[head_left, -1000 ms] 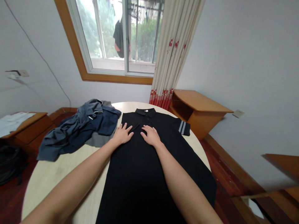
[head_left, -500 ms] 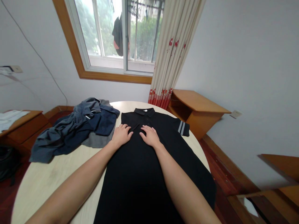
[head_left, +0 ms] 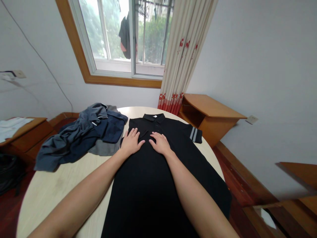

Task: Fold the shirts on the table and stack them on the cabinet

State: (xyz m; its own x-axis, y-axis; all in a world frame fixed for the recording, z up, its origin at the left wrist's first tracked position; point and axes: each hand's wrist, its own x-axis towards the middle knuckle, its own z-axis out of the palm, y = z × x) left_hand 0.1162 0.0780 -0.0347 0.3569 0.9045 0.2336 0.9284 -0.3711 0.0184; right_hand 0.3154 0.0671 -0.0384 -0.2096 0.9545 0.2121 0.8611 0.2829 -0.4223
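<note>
Black shirt (head_left: pixel 146 178), one, beneath two hands (head_left: pixel 130 142).

On the worktop (head_left: pixel 56 188), a polo shirt (head_left: pixel 146 185) is laid with its collar toward the window (head_left: pixel 133 71), and the left hand (head_left: pixel 130 143) and right hand (head_left: pixel 160 143) are rested side by side on its chest. To its left, a heap of clothes (head_left: pixel 84 138) is piled. Behind the worktop, the window is flanked on its right by a curtain (head_left: pixel 187 53), right of whose foot a cabinet (head_left: pixel 215 109) is placed.
</note>
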